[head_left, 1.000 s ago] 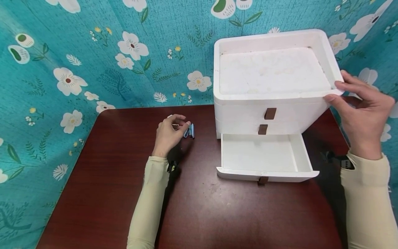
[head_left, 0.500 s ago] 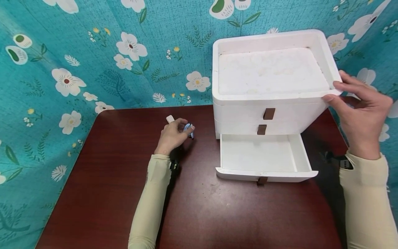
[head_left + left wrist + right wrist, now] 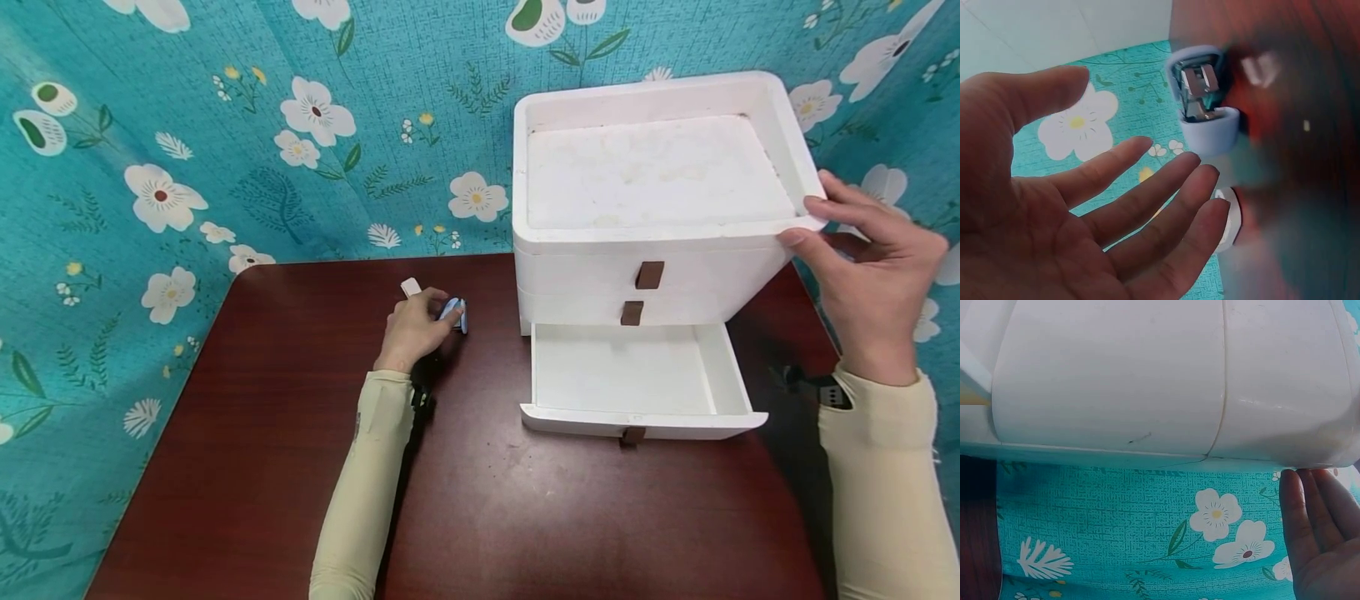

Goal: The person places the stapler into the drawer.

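A small light blue staple remover [image 3: 1210, 128] with metal jaws stands on the dark table. In the left wrist view my left hand [image 3: 1110, 206] is spread in front of it, thumb and fingers apart. From the head, the left hand's [image 3: 412, 329] thumb and fingertips are right at the staple remover [image 3: 453, 315] and partly cover it. My right hand [image 3: 873, 267] grips the front right corner of a white drawer unit [image 3: 585, 275], thumb on the front and fingers at the side. Its fingers [image 3: 1313, 512] show at the unit's edge in the right wrist view.
The unit's bottom drawer [image 3: 622, 367] is pulled out. A small white piece [image 3: 410, 287] lies just behind the left hand. A flowered teal cloth [image 3: 300, 142] hangs behind the table [image 3: 480, 508].
My left hand has moved slightly right and toward the staple remover, uncovering more of the white piece behind it. The right hand stays on the drawer unit.
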### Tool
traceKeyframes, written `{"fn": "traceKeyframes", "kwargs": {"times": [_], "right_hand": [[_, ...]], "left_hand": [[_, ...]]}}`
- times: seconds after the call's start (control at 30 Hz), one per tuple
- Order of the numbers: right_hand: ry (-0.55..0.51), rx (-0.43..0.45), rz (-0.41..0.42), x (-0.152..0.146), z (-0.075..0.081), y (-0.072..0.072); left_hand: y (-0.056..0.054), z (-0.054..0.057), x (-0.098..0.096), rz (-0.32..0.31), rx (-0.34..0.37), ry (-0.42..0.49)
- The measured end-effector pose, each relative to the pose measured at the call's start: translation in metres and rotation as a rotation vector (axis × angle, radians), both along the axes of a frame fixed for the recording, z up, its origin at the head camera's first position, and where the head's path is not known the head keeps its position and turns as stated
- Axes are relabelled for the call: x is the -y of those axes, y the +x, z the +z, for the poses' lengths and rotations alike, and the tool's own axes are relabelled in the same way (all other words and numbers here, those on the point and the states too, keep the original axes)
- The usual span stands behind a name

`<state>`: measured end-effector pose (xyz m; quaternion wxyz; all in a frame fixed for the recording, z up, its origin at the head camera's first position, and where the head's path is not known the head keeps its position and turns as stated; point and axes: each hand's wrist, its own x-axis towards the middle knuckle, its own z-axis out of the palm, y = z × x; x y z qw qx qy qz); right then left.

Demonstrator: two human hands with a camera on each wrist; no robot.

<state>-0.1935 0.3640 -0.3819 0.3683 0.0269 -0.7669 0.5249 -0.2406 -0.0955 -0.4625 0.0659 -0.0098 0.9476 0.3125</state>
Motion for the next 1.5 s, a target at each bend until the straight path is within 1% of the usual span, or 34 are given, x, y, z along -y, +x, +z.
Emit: {"fn": "traceKeyframes", "kwargs": {"times": [0.2,0.33,0.63,0.93,1.17,1.5], "right_hand": [[-0.027,-0.003,0.015,-0.001,-0.002,0.000],[-0.018,-0.008,0.011,-0.001,-0.001,0.000],[0.001,-0.016,0.008,-0.001,0.000,0.000],[0.013,-0.019,0.012,-0.001,-0.001,-0.001],[0.020,-0.019,0.008,-0.001,-0.002,-0.001],[0.023,-0.023,-0.005,-0.001,-0.002,-0.001]], "left_hand": [[-0.003,-0.006,0.002,0.003,0.031,-0.036],[-0.006,-0.010,0.003,0.013,0.039,-0.056],[-0.009,-0.014,0.004,0.020,0.046,-0.118],[-0.010,-0.017,0.004,0.018,0.052,-0.123],[-0.009,-0.014,0.007,0.027,0.000,-0.146],[-0.007,-0.009,0.005,0.010,-0.071,-0.075]]}}
